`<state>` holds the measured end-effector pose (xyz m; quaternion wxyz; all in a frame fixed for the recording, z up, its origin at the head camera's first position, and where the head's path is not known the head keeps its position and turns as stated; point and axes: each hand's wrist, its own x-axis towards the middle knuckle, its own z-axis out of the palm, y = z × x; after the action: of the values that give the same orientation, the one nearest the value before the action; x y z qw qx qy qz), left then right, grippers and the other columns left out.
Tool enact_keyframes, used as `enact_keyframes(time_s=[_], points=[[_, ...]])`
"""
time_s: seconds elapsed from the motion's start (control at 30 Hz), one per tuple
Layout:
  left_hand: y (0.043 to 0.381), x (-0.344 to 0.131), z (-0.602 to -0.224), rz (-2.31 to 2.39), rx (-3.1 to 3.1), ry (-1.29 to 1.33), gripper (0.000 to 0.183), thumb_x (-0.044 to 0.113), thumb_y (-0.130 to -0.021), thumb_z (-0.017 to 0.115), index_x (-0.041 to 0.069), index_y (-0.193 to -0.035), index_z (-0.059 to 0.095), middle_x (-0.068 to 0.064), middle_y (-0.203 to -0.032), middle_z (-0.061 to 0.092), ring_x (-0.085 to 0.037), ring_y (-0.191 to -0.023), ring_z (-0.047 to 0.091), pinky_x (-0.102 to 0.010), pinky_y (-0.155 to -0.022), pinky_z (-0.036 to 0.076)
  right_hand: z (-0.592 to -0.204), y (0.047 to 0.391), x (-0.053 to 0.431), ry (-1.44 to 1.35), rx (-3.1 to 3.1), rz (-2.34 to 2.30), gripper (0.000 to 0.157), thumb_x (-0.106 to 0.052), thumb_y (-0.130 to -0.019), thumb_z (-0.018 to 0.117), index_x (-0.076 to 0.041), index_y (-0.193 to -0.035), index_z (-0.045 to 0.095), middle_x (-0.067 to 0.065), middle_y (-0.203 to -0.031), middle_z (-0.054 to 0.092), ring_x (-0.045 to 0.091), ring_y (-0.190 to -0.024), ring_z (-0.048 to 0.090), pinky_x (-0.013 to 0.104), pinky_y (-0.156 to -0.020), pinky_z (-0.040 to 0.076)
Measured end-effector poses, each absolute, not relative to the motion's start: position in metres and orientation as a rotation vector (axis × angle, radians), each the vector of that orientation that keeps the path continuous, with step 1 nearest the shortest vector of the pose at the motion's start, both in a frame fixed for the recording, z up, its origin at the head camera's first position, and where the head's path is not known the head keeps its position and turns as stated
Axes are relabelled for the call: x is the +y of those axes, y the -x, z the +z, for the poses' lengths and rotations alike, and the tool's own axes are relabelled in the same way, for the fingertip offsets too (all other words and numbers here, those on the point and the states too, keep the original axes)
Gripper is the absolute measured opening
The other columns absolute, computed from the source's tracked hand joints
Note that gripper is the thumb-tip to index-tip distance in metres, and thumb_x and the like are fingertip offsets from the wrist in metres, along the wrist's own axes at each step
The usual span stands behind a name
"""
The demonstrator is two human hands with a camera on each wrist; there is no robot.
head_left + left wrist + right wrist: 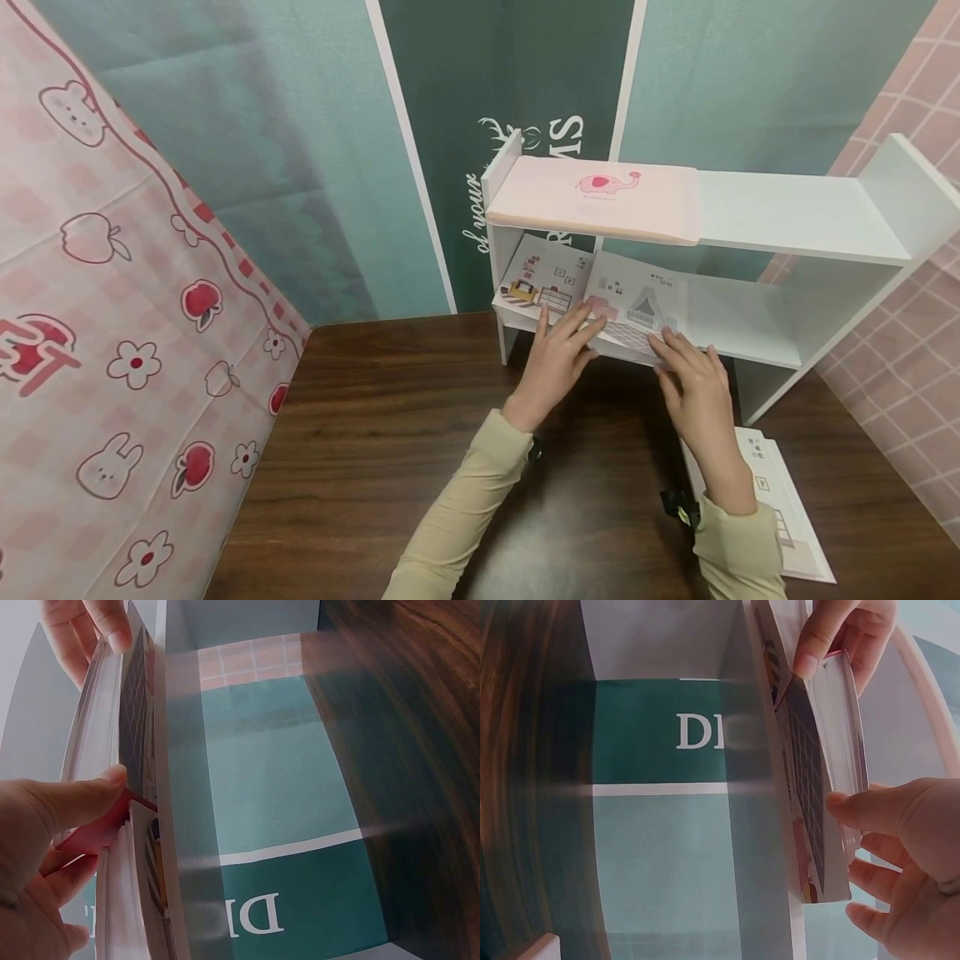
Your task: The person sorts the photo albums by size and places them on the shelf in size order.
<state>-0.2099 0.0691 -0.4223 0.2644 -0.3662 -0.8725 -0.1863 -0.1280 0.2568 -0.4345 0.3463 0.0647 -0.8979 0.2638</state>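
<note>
Two books with white printed covers lie side by side on the middle shelf of a white shelf unit (787,308). The left book (551,262) shows a yellow vehicle drawing; the right book (645,287) has a grey curtain-like picture. At the near left corner of the right book, my left hand (555,362) pinches it between thumb and fingers. My right hand (697,392) grips its right end, thumb on the cover side and fingers across the page edges (836,727). In the left wrist view, a red strip (101,829) shows under the left thumb.
A pink item with an elephant print (600,196) lies on the top shelf. More white printed books or sheets (795,517) lie on the dark wooden table (360,433), beside my right forearm. A patterned pink cloth (150,333) hangs at the left.
</note>
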Motion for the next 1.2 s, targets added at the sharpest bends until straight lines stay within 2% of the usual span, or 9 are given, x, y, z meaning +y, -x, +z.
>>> enact_keyframes(time_s=[1.2], points=[[0.221,0.074,-0.422,-0.533,-2.375,0.984,0.05,0.024,-0.084,0.069,0.021,-0.131,0.054,-0.001,-0.142,0.044,-0.013,-0.132,0.039,-0.051,-0.114,0.012,-0.435,0.138,0.259,-0.151,-2.335,0.707,0.044,0.005,-0.082,0.064,-0.009,-0.124,0.06,0.017,-0.131,0.053,0.039,-0.122,0.045,0.061,-0.108,0.016]])
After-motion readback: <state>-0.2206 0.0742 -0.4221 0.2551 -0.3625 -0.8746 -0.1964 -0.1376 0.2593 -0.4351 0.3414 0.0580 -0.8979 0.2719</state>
